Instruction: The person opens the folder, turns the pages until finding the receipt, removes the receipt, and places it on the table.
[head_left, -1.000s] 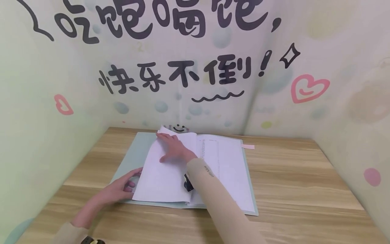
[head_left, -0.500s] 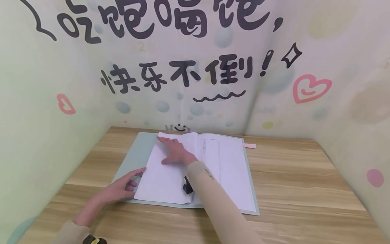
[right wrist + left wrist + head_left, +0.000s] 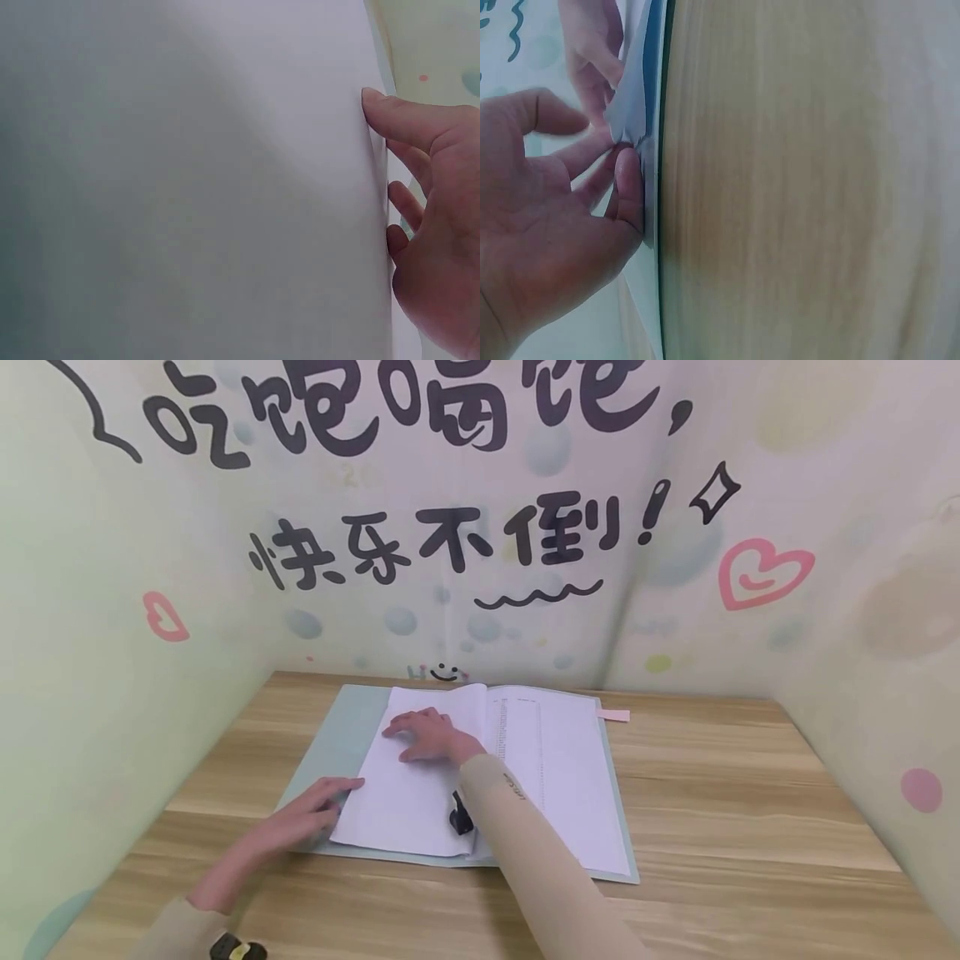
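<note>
An open light-blue folder point(image 3: 339, 727) lies on the wooden table with white sheets inside. The left sheet point(image 3: 401, 806) looks blank; printed columns run down the right sheet point(image 3: 573, 777). My right hand point(image 3: 431, 735) rests on the upper part of the left sheet, fingers spread and slightly bent. In the right wrist view its fingertips touch the white paper point(image 3: 225, 187). At the left edge of the sheets is my left hand point(image 3: 303, 817), its index fingertip touching the paper edge. The left wrist view shows its thumb held apart from the sheets and the other fingers partly bent beside them.
A pink tab point(image 3: 615, 715) sticks out at the folder's right side. The wooden tabletop point(image 3: 720, 810) extends around the folder. A patterned wall point(image 3: 465, 635) with black lettering stands behind the table, and side walls flank it.
The sheet's raised upper left corner has come down flat. My right hand has slid a little down the page toward me. My left fingers have straightened, and the thumb has left the paper corner.
</note>
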{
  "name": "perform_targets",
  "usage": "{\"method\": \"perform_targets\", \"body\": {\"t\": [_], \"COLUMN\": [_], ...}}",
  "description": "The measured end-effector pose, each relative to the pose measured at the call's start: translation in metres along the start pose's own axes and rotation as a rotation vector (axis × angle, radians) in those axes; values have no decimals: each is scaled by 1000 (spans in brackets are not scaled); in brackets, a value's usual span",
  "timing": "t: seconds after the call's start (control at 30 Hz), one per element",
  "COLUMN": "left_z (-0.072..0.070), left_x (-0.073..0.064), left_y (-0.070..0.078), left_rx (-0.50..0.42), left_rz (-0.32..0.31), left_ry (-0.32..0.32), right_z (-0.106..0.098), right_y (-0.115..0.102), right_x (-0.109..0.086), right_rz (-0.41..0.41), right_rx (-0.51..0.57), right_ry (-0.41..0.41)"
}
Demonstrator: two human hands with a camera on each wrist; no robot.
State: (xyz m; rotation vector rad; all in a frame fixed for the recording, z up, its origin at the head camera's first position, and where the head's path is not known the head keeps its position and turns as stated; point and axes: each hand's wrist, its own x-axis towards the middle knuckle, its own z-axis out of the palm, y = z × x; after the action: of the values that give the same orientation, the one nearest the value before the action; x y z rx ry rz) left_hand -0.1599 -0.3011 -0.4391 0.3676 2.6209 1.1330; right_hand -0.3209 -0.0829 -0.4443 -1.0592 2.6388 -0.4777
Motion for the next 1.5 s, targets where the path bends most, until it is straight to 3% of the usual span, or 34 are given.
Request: {"method": "perform_targets", "body": {"t": [0.23, 0.63, 0.87, 1.5], "left_z": [3, 4, 3, 2], "left_x": [2, -1, -1, 0], "left_y": [-1, 3, 0, 2], "left_rx": [49, 22, 47, 28], "left_rz": [74, 93, 173, 159], "left_ry": [9, 10, -2, -7], "right_z": [3, 2, 0, 0], "right_y": [2, -1, -1, 0], "right_x": [4, -2, -3, -4], "right_rz": [23, 19, 22, 14], "right_rx": [20, 32, 40, 38], "right_ry": [-32, -25, -26, -13]}}
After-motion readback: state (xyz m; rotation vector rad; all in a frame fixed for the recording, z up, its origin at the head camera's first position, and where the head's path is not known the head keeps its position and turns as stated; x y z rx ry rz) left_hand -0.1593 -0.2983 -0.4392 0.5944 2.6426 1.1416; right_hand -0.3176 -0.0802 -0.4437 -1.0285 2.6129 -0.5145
